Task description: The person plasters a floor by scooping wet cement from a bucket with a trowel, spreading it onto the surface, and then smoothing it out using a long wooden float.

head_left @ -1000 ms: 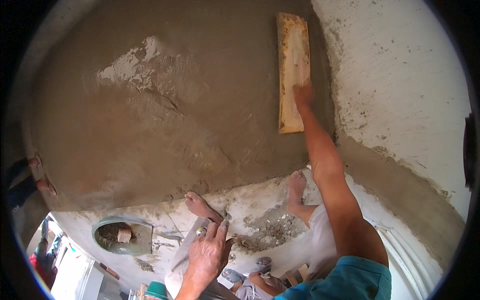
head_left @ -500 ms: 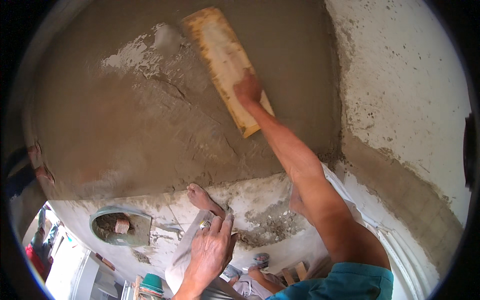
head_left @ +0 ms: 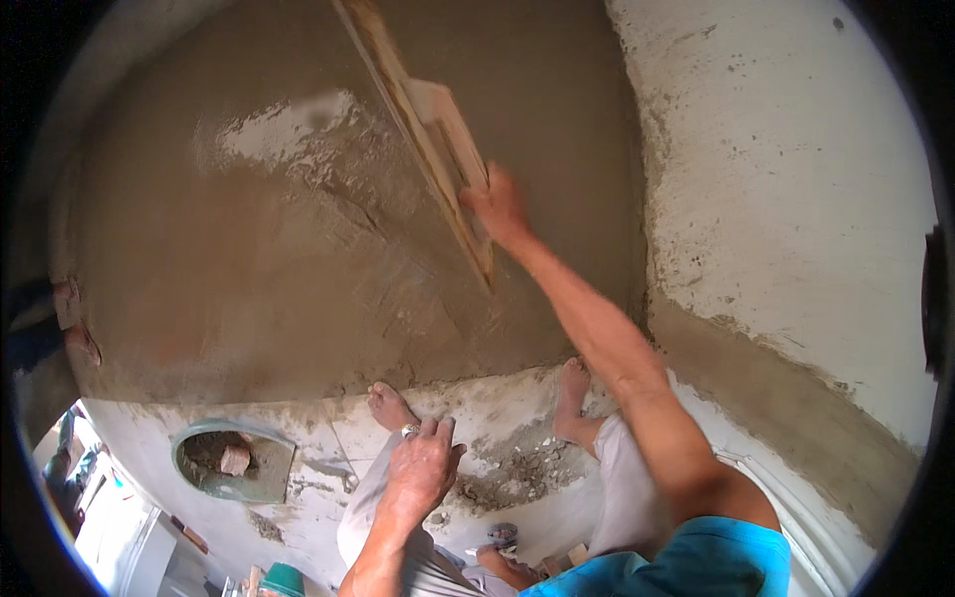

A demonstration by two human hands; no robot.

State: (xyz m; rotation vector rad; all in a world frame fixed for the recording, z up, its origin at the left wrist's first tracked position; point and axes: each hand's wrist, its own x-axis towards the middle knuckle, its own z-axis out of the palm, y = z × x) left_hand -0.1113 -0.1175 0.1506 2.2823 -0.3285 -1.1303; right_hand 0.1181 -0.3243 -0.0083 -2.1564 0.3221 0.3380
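A round-ended, greenish pan (head_left: 266, 482) holds a brick chunk (head_left: 235, 460), and a green bucket (head_left: 283, 580) sits at the view's lower edge. A speckled white wall (head_left: 786, 149) fills the right; a co-worker's feet (head_left: 84, 341) show at far left.

The scene is looked down on from the person's head, through one round, wide lens. The left hand (head_left: 425, 466) is seen close up, the right hand (head_left: 500, 209) farther off, and straight lines are bent near the edge

Fisheye-bent edges, dark corners, glare on mortar (head_left: 269, 264)
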